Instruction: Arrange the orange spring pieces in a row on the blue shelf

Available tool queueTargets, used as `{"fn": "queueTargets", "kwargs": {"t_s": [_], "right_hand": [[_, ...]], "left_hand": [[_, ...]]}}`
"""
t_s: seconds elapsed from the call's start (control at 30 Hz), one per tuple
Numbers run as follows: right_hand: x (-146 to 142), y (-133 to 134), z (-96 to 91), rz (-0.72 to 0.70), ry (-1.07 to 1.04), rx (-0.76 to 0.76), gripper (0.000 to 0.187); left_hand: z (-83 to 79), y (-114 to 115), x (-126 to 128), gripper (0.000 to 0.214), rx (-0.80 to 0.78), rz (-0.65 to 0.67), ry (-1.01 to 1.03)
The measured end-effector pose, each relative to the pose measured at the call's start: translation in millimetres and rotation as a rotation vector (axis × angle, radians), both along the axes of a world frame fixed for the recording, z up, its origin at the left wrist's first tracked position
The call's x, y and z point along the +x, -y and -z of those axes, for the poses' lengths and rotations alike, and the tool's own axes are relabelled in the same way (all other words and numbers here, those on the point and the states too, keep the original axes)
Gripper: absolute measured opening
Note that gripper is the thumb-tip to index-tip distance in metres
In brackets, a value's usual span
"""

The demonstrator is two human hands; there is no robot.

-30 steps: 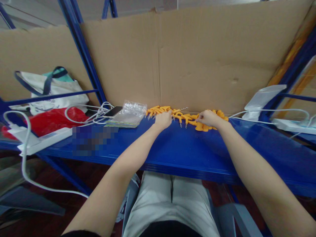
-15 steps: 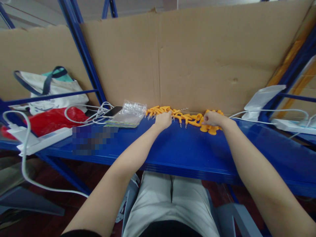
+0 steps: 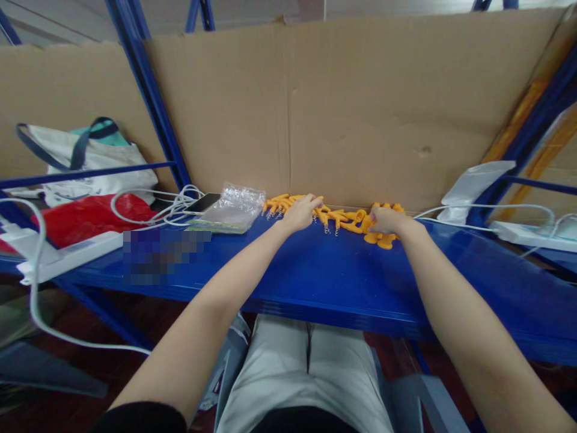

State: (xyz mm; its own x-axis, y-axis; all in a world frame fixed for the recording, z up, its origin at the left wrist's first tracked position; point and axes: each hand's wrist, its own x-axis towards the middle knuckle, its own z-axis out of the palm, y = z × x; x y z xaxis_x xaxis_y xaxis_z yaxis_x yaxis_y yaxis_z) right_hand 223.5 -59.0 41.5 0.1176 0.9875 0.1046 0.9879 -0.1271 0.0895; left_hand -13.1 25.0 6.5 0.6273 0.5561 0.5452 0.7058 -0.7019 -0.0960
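Note:
A row of orange corkscrews (image 3: 336,216) with bare metal spirals lies along the back of the blue shelf. My left hand (image 3: 299,214) rests over the left part of this row, its fingers stretched out across the handles, and nothing can be seen gripped in it. At the row's right end is a cluster of orange plastic pieces (image 3: 384,240) with round, flared ends. My right hand (image 3: 386,221) reaches into that cluster from above, fingers curled down and closed on one of the pieces. Its fingertips are partly hidden.
A clear plastic bag (image 3: 238,201) and a dark phone (image 3: 204,203) lie left of the corkscrews. Farther left are white cables (image 3: 184,198), a power strip (image 3: 76,255), and a red bag (image 3: 92,219). Cardboard (image 3: 351,108) stands behind. White packaging (image 3: 471,186) sits at right.
My left hand has gone from curled fingers to outstretched ones over the corkscrews. My right hand has lowered slightly among the orange pieces. The whole view has shifted a little.

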Motion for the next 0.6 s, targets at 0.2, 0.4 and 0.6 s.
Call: {"fn": "queueTargets", "kwargs": {"t_s": [0.2, 0.4, 0.6], "right_hand": [[-12.1, 5.9, -4.1, 0.049, 0.06, 0.021, 0.04], [-11.2, 2.9, -0.7, 0.038, 0.069, 0.036, 0.039], [-1.8, -1.7, 3.8, 0.043, 0.023, 0.176, 0.038]], "left_hand": [[-17.5, -27.1, 14.8, 0.045, 0.117, 0.017, -0.261], [-21.1, -50.6, 36.0, 0.044, 0.108, -0.011, -0.395], [-7.7, -58.1, 59.1, 0.051, -0.137, -0.142, -0.29]]}}
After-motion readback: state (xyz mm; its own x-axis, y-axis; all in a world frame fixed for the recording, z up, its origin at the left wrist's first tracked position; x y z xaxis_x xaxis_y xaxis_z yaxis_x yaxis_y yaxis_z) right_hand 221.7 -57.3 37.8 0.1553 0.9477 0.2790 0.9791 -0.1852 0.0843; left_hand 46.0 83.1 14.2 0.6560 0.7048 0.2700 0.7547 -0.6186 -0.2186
